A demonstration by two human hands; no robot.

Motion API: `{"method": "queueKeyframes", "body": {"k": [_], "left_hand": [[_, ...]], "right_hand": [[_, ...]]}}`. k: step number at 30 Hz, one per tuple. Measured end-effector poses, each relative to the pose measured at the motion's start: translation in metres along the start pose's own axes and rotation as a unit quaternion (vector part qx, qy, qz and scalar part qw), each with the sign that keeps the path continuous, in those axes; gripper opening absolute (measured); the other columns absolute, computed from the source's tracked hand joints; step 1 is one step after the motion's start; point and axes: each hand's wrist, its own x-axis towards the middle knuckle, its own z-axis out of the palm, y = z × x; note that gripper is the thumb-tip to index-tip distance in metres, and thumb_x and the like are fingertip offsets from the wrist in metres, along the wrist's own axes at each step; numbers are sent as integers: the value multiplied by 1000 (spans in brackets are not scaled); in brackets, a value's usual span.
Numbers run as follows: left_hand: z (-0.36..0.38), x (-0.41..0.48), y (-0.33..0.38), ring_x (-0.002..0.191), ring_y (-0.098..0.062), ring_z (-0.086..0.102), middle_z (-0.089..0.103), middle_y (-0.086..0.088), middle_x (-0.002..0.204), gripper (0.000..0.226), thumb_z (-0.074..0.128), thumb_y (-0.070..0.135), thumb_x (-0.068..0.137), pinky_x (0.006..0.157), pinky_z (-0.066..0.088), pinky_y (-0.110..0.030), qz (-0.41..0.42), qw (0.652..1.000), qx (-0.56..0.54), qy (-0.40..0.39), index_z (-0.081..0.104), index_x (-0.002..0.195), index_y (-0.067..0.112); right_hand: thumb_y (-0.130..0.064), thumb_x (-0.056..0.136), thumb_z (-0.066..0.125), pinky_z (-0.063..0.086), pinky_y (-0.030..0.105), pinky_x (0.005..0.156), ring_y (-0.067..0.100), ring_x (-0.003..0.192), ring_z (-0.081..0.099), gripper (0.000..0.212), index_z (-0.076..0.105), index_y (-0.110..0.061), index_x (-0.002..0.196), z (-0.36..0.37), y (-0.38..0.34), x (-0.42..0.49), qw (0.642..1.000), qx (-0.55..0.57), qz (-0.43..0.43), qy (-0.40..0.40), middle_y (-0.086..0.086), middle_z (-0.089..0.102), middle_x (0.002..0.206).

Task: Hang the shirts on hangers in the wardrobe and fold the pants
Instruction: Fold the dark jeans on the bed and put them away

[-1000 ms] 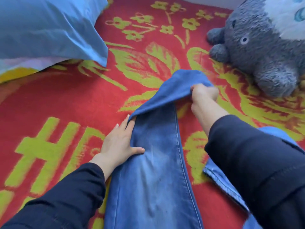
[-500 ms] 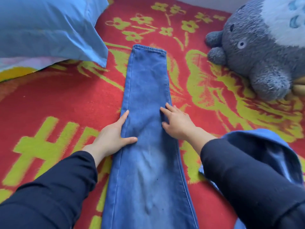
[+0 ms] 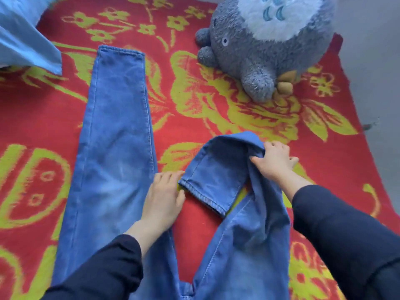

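Blue jeans [image 3: 112,152] lie on a red and yellow-green blanket [image 3: 216,100]. The left leg stretches flat away from me, its hem near the pillow. The right leg [image 3: 218,172] is doubled back on itself, hem pointing toward me. My left hand [image 3: 164,198] pinches the corner of that hem. My right hand [image 3: 273,161] grips the bunched fold of the same leg at its far right side. Both sleeves are dark navy.
A grey plush toy [image 3: 259,46] sits at the far right of the blanket. A blue pillow [image 3: 23,37] lies at the far left corner. Grey floor [image 3: 372,61] runs past the blanket's right edge.
The view has shifted right. Both hands left the flat left leg and moved to the folded right leg; the left now pinches its hem, the right holds its fold.
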Motion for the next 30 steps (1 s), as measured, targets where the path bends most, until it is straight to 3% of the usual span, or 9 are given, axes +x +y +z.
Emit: {"method": "queueKeyframes", "body": {"k": [2,3,6,8,11,17,22,25,30], "left_hand": [[18,9,38,96,-15,58,68,-3,102,24,63,27,89,88,44,-29,-79,986,-141,-31,69,108,14],[23,17,56,87,-12,58,69,-2,93,25,61,38,89,83,44,-26,-144,963,-224,-35,71,96,16],[25,50,95,90,-18,64,71,-6,100,53,52,62,87,83,49,-33,-356,795,-488,-51,67,105,14],[20,69,108,98,-30,65,68,-15,114,52,54,55,89,83,50,-31,-392,741,-544,-43,64,115,11],[7,91,128,74,-13,59,65,-6,92,13,55,17,95,65,43,-24,-348,797,-493,2,61,83,19],[-52,164,185,77,3,51,59,20,85,19,39,18,101,71,34,-27,-150,829,-538,16,56,99,27],[-32,157,158,113,-12,45,50,7,131,37,46,43,99,89,32,-33,-287,861,-419,0,48,132,28],[13,96,130,96,-17,47,54,0,107,28,50,44,96,85,37,-32,-340,886,-314,-35,57,112,22],[62,40,111,73,-9,51,55,4,82,19,54,42,94,73,45,-29,-391,845,-355,-82,56,87,25]], "right_hand": [[-30,85,61,37,43,87,29,113,47,12,52,-21,88,2,15,-6,995,87,-43,24,8,53,112],[-24,82,64,37,39,78,30,99,51,20,45,-23,75,1,17,-14,985,143,-89,28,7,52,97],[-18,72,72,36,37,66,22,72,47,34,40,-21,62,-8,27,-49,944,264,-195,-20,1,45,76],[-21,67,74,38,33,65,17,70,47,25,49,-19,66,-10,42,-73,925,279,-244,-84,-1,48,76],[-19,68,70,44,35,65,12,66,50,17,53,-18,70,-12,65,-88,907,288,-258,-167,-3,55,69],[-31,72,72,43,26,65,13,73,54,27,53,-23,89,-42,62,-52,902,378,-209,23,-7,60,80],[-31,79,67,42,24,95,11,116,55,52,58,-24,130,-17,66,-43,908,360,-157,-143,-5,62,126],[-20,87,60,46,26,88,15,103,61,30,67,-14,116,21,85,-54,910,364,-62,-189,1,68,109],[-32,82,67,50,30,83,12,93,63,21,63,-25,101,64,98,-79,893,362,-50,-262,-7,67,98]]}}
